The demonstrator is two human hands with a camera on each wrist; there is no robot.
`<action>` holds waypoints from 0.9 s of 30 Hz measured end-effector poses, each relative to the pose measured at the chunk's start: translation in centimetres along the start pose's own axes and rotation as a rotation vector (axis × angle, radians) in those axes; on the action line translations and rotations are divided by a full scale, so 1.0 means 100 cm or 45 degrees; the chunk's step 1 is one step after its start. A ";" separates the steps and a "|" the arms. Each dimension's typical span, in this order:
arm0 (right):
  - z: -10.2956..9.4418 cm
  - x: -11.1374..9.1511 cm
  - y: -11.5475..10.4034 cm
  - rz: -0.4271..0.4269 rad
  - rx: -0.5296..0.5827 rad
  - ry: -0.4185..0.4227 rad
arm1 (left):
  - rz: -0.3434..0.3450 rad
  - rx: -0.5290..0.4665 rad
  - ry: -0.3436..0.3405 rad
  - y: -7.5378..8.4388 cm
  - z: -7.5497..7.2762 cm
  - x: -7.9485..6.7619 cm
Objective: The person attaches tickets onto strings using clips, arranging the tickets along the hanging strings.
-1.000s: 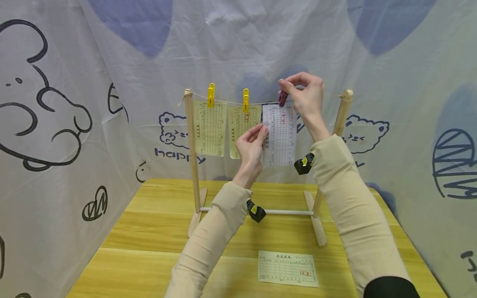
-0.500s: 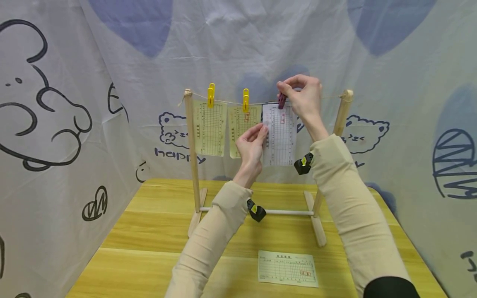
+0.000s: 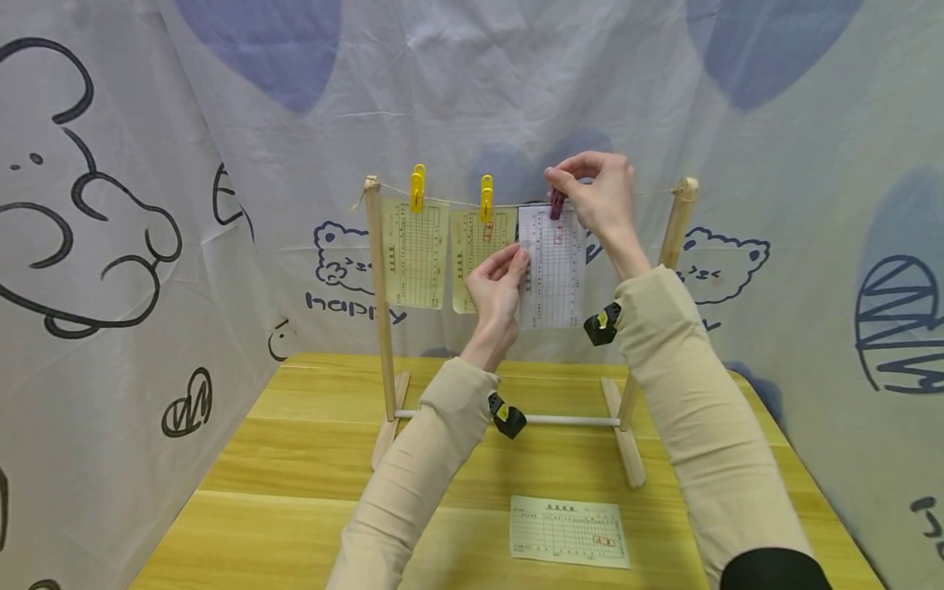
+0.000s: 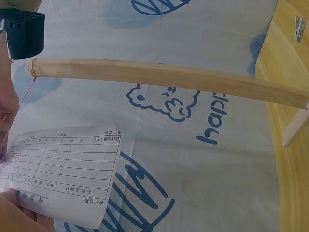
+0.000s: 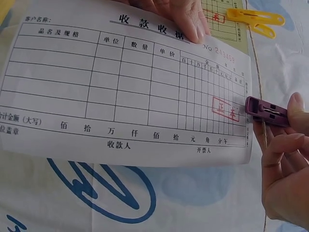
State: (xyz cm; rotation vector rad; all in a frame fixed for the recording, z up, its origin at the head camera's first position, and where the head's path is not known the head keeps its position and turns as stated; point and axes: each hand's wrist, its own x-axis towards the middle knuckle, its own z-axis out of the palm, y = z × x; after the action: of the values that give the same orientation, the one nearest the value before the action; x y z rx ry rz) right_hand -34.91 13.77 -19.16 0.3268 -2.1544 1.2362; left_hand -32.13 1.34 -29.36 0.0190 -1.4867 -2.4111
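A white receipt slip (image 3: 551,279) hangs upright against the string (image 5: 258,67), its top edge at the line. My left hand (image 3: 497,287) pinches the slip's left edge between thumb and fingers. Above it, my right hand (image 3: 606,197) pinches a purple clothespin (image 5: 266,111), whose tip sits over the slip's top edge at the string. Left of the slip, two yellow slips (image 3: 415,258) hang from the same string, each under a yellow clothespin (image 3: 418,190). The left hand overlaps the nearer yellow slip in the head view.
The string runs between two wooden posts (image 3: 381,311) of a stand, joined low down by a white rod (image 3: 571,420). A pale green slip (image 3: 569,531) lies flat on the wooden table (image 3: 295,459). In the left wrist view a light clothespin (image 4: 300,29) lies on the table.
My right hand has come slightly down and left with the purple clothespin, which now reaches lower over the slip's top edge. My left hand stays nearly still.
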 end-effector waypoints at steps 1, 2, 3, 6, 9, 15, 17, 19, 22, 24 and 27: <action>0.000 0.000 0.000 0.002 -0.009 -0.005 | -0.001 0.001 0.000 0.000 0.000 0.000; 0.000 0.000 0.000 0.003 -0.018 -0.011 | -0.001 0.001 0.000 0.000 0.000 0.000; 0.000 0.000 0.000 0.008 -0.026 -0.019 | -0.002 0.002 -0.002 0.000 0.000 0.000; -0.001 0.000 -0.001 0.023 -0.055 -0.040 | -0.001 -0.001 -0.004 0.000 -0.001 0.000; -0.002 -0.001 -0.002 0.040 -0.064 -0.062 | -0.002 -0.007 -0.001 0.000 0.000 0.001; -0.004 -0.002 -0.002 0.055 -0.068 -0.100 | -0.004 -0.007 0.018 0.000 0.001 0.002; -0.004 -0.002 -0.002 0.059 -0.061 -0.109 | -0.005 -0.005 0.019 0.000 0.001 0.002; -0.005 -0.002 -0.002 0.067 -0.055 -0.120 | -0.005 -0.005 0.021 0.000 0.001 0.002; -0.006 -0.002 -0.002 0.080 -0.054 -0.137 | -0.005 0.000 0.023 0.001 0.001 0.002; -0.006 -0.002 -0.002 0.086 -0.055 -0.147 | -0.004 -0.001 0.026 0.001 0.001 0.002; -0.007 -0.001 -0.002 0.095 -0.052 -0.157 | -0.005 -0.005 0.024 0.002 0.001 0.001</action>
State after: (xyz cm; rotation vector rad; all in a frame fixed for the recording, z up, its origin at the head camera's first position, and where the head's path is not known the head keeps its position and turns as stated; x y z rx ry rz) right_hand -34.44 14.21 -18.85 0.3155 -2.3123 1.2399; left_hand -32.23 1.33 -29.13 0.0435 -1.4748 -2.4107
